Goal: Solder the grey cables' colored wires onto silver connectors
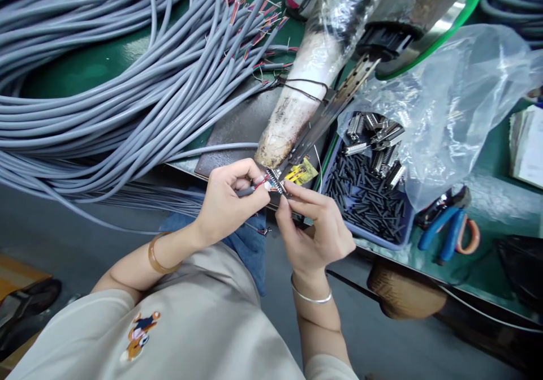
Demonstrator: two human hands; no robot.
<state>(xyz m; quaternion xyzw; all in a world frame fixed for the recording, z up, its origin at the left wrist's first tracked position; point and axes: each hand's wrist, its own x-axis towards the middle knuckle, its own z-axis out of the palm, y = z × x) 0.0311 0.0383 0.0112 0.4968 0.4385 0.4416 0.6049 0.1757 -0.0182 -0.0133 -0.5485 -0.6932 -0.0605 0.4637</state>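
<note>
My left hand [229,199] pinches the stripped end of a grey cable [245,191], whose thin coloured wires come out between thumb and forefinger. Against those wires sits a small metal pin connector [275,182], its right side gripped by the fingertips of my right hand [316,221]. Just beyond the connector are the tip of a soldering tool [303,142] and the blunt end of a plastic-wrapped tube [280,137]. A yellow label [302,172] lies to the right of the connector. The fingers partly hide where wires and pins meet.
Many grey cables [106,114] cover the left of the green table. At right, a blue tray [405,236] holds black sleeves and metal connectors, partly under a clear plastic bag [458,103]. Blue-handled pliers [452,236] and orange-handled cutters [472,238] lie near the front edge.
</note>
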